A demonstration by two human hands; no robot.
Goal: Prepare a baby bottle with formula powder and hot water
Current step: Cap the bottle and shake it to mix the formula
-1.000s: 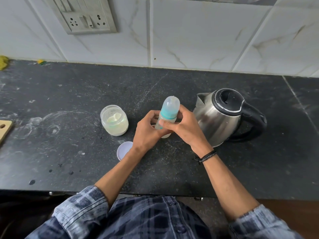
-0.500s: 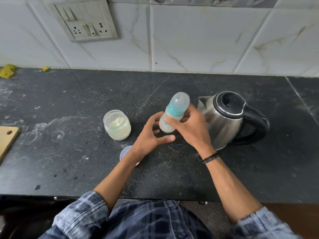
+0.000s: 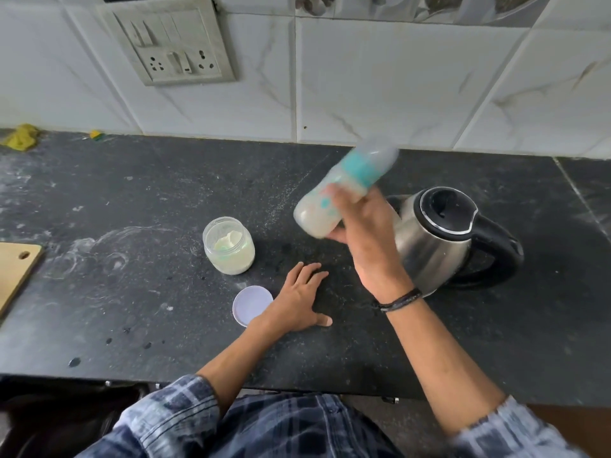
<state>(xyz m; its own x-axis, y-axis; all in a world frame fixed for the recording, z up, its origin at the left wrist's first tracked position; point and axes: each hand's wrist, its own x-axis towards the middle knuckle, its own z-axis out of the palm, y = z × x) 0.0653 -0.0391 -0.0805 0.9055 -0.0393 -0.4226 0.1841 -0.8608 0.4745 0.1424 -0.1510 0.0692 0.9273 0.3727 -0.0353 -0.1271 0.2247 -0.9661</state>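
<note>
My right hand (image 3: pixel 367 236) grips the baby bottle (image 3: pixel 344 190), lifted above the counter and tilted with its capped teal-ringed top pointing up and right; it is motion-blurred and holds milky liquid. My left hand (image 3: pixel 297 302) lies flat on the black counter (image 3: pixel 132 309), fingers spread, holding nothing. The open jar of formula powder (image 3: pixel 228 245) stands to the left of the bottle, with its white lid (image 3: pixel 250 305) lying beside my left wrist. The steel kettle (image 3: pixel 443 239) with a black lid and handle stands just behind my right hand.
A wooden cutting board (image 3: pixel 16 276) pokes in at the left edge. A yellow cloth (image 3: pixel 21 136) and a small yellow scrap (image 3: pixel 96 135) lie by the tiled wall. A switch and socket panel (image 3: pixel 172 41) is on the wall. Powder smears mark the counter.
My left hand let go of the bottle and came down flat on the counter. My right hand lifted the bottle higher and tilted it further to the right.
</note>
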